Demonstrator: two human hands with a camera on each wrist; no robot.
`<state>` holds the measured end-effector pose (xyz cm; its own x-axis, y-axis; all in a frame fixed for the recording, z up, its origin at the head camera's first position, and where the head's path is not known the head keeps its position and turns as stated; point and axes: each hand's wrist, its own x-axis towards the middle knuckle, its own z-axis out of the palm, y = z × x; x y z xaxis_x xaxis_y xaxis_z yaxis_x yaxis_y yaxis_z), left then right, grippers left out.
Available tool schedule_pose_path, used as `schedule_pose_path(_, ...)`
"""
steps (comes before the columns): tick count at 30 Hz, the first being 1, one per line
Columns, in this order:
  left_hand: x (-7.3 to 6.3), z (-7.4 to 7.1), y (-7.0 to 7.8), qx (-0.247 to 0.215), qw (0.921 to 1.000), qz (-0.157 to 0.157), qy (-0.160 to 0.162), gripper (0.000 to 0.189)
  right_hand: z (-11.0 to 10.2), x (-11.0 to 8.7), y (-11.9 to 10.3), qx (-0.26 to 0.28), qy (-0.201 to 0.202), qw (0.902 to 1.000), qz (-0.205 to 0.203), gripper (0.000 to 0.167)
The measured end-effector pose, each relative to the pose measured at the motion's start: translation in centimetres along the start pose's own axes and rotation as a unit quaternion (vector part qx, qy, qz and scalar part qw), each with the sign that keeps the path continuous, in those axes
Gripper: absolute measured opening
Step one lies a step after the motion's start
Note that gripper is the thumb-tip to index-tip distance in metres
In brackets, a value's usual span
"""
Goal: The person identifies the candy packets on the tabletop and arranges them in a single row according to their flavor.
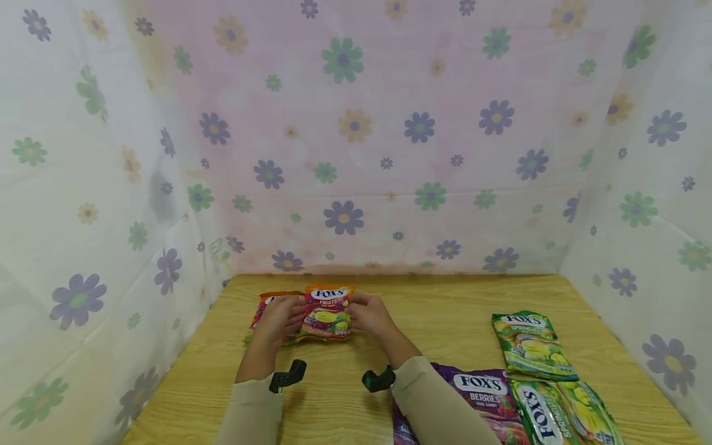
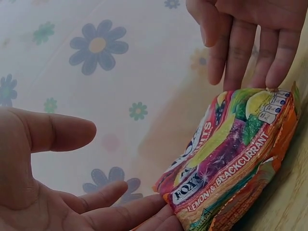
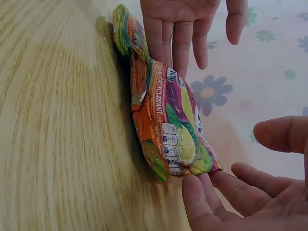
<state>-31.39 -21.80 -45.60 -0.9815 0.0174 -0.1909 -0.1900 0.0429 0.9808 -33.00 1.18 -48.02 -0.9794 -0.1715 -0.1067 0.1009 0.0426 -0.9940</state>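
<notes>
You wear long beige sleeves (image 1: 253,408), with a black camera mount (image 1: 287,375) at each wrist; hands bare.

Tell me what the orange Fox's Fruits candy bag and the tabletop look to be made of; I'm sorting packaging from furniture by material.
The Fox's Fruits candy bag looks like thin printed plastic film with a glossy finish: it creases and catches light along its crimped edge. The tabletop appears to be wood or a wood-look laminate, pale with fine grain lines and a smooth matte surface; which one cannot be told.
</notes>
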Motion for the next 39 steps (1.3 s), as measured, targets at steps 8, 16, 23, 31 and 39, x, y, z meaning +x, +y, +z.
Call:
schedule_pose_path(8, -0.1, -0.1, 0.0, 0.006, 1.0000, -0.004, -0.006, 0.059, 0.3, 0.0, 0.4, -0.011, -0.003, 0.9999, -0.002, 0.048)
schedule_pose_path(16, -0.3, -0.1, -0.1, 0.003, 0.9999, -0.012, 0.004, 0.060, 0.7, 0.1, 0.7, -0.004, -0.014, 0.9999, 0.003, 0.048)
schedule_pose_path(23, 0.1, -0.5, -0.3, -0.010, 0.9996, -0.021, 0.014, 0.062, 1.2, -0.1, 0.5, -0.015, -0.013, 0.9998, 0.005, 0.051)
schedule_pose_path(31, 0.0, -0.9, -0.3, -0.016, 0.9995, -0.022, 0.017, 0.060, 1.7, 0.0, 0.6, -0.016, -0.020, 0.9996, 0.007, 0.053)
schedule_pose_path(39, -0.1, -1.1, -0.1, -0.002, 0.9996, -0.021, 0.019, 0.059, 2.2, 0.1, 0.5, -0.027, -0.019, 0.9994, 0.005, 0.051)
